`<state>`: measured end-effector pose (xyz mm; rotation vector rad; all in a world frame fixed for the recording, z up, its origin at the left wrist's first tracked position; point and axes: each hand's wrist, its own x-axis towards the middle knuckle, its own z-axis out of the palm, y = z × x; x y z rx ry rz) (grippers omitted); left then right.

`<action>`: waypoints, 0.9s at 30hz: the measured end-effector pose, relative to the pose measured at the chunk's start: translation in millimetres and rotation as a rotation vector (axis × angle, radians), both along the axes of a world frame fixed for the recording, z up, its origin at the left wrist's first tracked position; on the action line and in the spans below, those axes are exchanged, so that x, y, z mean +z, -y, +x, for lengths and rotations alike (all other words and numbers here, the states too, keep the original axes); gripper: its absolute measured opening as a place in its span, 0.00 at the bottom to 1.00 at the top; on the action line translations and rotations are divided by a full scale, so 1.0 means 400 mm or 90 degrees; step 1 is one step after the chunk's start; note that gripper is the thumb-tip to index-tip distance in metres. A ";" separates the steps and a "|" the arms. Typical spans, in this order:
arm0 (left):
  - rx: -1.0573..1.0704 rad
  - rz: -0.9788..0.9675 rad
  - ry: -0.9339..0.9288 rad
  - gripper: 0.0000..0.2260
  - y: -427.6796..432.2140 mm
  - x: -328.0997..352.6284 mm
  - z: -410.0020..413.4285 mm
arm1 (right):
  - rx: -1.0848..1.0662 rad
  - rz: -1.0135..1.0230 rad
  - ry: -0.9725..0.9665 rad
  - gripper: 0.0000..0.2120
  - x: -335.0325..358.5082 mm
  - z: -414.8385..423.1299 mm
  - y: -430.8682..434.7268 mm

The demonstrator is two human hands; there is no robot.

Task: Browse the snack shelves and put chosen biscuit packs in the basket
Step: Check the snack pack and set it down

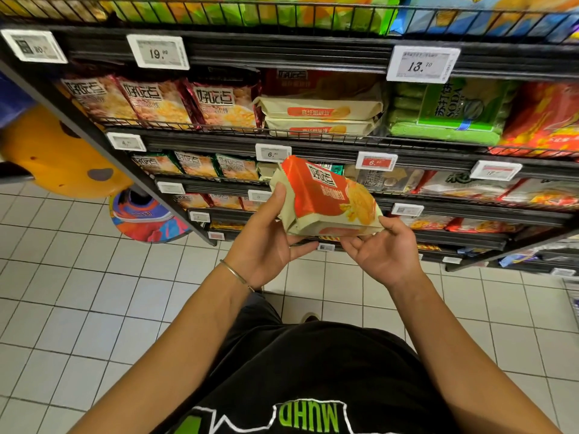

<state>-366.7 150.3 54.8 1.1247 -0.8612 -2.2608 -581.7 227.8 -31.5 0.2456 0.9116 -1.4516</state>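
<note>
The person stands close to the snack shelves (313,140), holding an orange and cream biscuit pack (326,198) up in front of them, tilted, printed face turned towards them. The left hand (266,245) grips the pack's left end, thumb laid up along the side and fingers tucked underneath. The right hand (387,250) holds the lower right corner, thumb on the edge and fingers curled just beneath. The pack sits between and above both hands, clear of the shelves. Two matching packs (322,109) lie stacked on a higher shelf, beside green cracker packs (448,115). A thin bracelet (233,272) circles the left wrist; pale floor tiles (94,308) lie below
</note>
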 end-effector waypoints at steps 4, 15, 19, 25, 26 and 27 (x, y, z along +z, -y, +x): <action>0.026 -0.002 -0.003 0.30 0.015 -0.019 0.025 | -0.010 0.014 -0.022 0.24 0.000 0.003 0.003; 0.045 -0.077 0.200 0.22 0.081 -0.060 0.083 | 0.009 -0.105 -0.091 0.29 0.034 -0.010 0.007; 0.078 -0.014 0.195 0.18 0.070 -0.090 0.091 | 0.014 -0.153 -0.071 0.29 0.041 -0.017 0.004; 0.087 -0.041 0.231 0.16 0.077 -0.111 0.089 | 0.071 -0.208 -0.129 0.26 0.066 -0.020 0.006; 0.085 -0.036 0.231 0.16 0.080 -0.114 0.089 | 0.098 -0.231 -0.141 0.30 0.078 -0.021 0.007; 0.077 -0.024 0.225 0.17 0.083 -0.117 0.088 | 0.125 -0.253 -0.150 0.32 0.092 -0.020 0.010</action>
